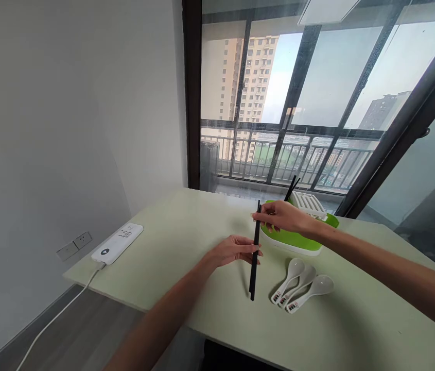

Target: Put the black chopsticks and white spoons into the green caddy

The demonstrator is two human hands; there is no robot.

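Observation:
A pair of black chopsticks [255, 268] stands nearly upright in the head view, close above the table. Partway down their length, my left hand [236, 251] is closed round them. Near their upper end, my right hand [279, 215] pinches them between thumb and fingers. Behind my right hand is a green tray [294, 239] with a white base. A white slotted holder [309, 204] is at its back, and more black chopsticks [292, 188] stick up beside it. Three white spoons [310, 288] lie side by side in front of the tray, labels on their handles.
On the left of the pale table [171, 232] lies a white power strip [119, 242], its cable [63, 309] running over the edge. A wall with sockets [74, 246] borders the left side. A large window [279, 103] stands behind the table.

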